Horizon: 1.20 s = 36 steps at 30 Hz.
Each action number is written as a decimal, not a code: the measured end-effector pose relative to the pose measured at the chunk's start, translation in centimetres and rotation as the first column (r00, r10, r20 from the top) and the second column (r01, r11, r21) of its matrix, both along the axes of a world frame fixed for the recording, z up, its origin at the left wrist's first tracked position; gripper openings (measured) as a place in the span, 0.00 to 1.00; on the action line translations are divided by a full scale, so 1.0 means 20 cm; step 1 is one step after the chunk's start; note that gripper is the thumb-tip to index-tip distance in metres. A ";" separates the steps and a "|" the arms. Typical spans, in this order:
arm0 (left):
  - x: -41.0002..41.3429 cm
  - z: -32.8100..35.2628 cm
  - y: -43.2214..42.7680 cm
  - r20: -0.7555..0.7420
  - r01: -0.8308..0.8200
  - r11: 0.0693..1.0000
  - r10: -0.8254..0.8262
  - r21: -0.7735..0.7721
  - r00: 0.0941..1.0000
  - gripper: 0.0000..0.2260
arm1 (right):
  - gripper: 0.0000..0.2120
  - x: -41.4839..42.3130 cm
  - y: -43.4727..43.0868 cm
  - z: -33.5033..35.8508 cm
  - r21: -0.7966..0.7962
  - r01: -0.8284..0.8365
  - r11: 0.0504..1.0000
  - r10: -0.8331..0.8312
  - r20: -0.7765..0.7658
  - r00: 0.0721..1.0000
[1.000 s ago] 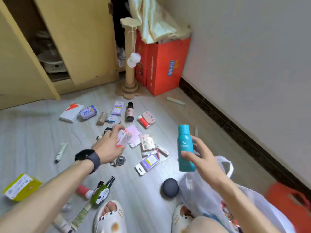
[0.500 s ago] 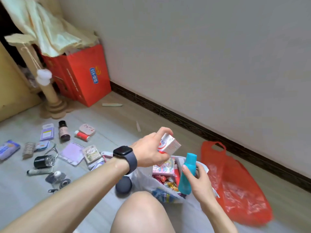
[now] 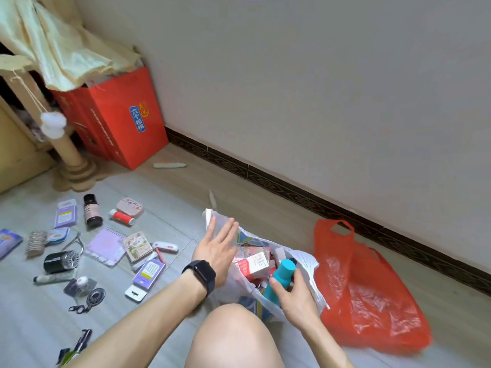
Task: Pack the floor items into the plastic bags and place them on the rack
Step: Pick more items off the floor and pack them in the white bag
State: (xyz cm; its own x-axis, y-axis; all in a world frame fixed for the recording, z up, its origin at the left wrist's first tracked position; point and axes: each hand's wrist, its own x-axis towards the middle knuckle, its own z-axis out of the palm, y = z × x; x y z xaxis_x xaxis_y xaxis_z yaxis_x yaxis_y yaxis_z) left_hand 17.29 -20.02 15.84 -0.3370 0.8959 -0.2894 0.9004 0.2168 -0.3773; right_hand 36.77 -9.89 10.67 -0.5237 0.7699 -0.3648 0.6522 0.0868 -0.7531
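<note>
A white plastic bag (image 3: 305, 264) stands open on the floor in front of my knee, holding several packed items. A small red and white box (image 3: 252, 264) lies on top of them. My right hand (image 3: 292, 296) grips a teal bottle (image 3: 279, 277) and holds it inside the bag's mouth. My left hand (image 3: 219, 247), with a black watch on the wrist, hovers with straight fingers over the bag's left rim and holds nothing. Several small items lie on the floor to the left, among them a purple notebook (image 3: 106, 245), a dark brown bottle (image 3: 91, 211) and a black cylinder (image 3: 61, 261).
A red plastic bag (image 3: 372, 296) lies flat to the right of the white one, near the wall. A red carton (image 3: 122, 115) with cloth draped on it and a cat scratching post (image 3: 66, 152) stand at the back left. My bare knee (image 3: 233, 338) is at the bottom centre.
My left hand let the red and white box drop into the white bag and now hovers empty. My right hand lowered the teal bottle into the bag's mouth.
</note>
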 end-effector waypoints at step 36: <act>-0.24 0.12 -0.39 0.245 -0.362 0.923 0.324 0.127 0.914 0.23 | 0.19 -0.26 -0.05 0.09 0.555 -0.377 0.742 0.428 0.041 0.903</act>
